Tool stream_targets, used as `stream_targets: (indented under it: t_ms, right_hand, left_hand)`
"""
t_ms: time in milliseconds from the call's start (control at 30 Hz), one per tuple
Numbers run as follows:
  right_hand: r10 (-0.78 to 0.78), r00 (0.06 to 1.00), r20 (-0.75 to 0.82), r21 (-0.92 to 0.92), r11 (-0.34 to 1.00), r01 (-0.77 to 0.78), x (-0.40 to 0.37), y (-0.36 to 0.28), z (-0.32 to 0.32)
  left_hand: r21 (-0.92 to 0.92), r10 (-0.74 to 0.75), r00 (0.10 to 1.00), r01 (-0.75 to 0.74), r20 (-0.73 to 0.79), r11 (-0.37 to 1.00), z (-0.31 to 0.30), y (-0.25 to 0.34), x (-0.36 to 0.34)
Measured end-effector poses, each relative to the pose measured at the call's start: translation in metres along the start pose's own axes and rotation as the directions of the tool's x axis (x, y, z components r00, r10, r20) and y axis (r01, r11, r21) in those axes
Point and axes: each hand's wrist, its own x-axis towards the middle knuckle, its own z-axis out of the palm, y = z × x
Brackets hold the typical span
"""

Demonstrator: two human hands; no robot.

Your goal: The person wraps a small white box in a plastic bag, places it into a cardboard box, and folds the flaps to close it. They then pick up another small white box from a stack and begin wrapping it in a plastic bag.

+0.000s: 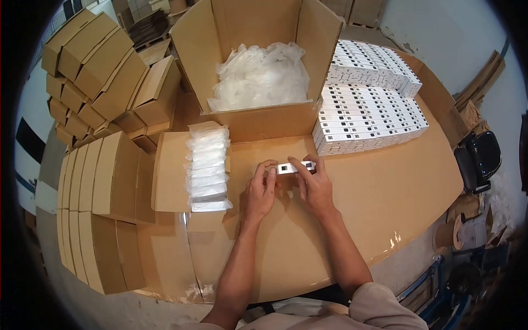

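Between my two hands is a small white rectangular piece with dark square openings, held level above the cardboard-covered table. My left hand pinches its left end. At the right end, the fingers of my right hand close over the top. To the left lies an open carton with a row of several plastic-wrapped pieces in it. A large open cardboard box full of clear plastic bags stands just beyond my hands.
Stacked rows of similar white pieces sit at the right back. Brown cartons stand two layers high at the left, with more piled cartons behind. A black chair is beyond the table's right edge.
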Motion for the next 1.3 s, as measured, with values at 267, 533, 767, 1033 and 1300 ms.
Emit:
stream_targets:
  t_ms: [267, 533, 767, 1033, 1300]
  right_hand:
    - [0.118, 0.993, 0.018, 0.407, 0.906, -0.115, -0.002, -0.008, 0.008]
    - [0.168, 0.986, 0.021, 0.482, 0.862, -0.157, -0.003, 0.010, 0.025]
    - [0.176, 0.984, -0.007, 0.480, 0.864, -0.151, 0.001, 0.008, 0.024]
    - [0.194, 0.980, 0.045, 0.420, 0.886, -0.194, -0.004, 0.018, 0.030]
    - [0.224, 0.971, 0.083, 0.404, 0.883, -0.238, -0.003, 0.016, 0.028]
  left_hand:
    - [-0.193, 0.079, 0.989, -0.103, -0.125, 0.976, 0.004, -0.033, 0.015]
    - [-0.399, 0.000, 0.982, -0.077, -0.191, 0.914, 0.004, -0.049, 0.022]
    - [-0.327, 0.004, 0.985, -0.061, -0.171, 0.943, 0.002, -0.051, 0.025]
    - [-0.244, 0.138, 0.968, -0.188, -0.210, 0.951, 0.001, -0.058, 0.026]
    - [-0.270, 0.088, 0.977, -0.139, -0.193, 0.953, -0.002, -0.051, 0.023]
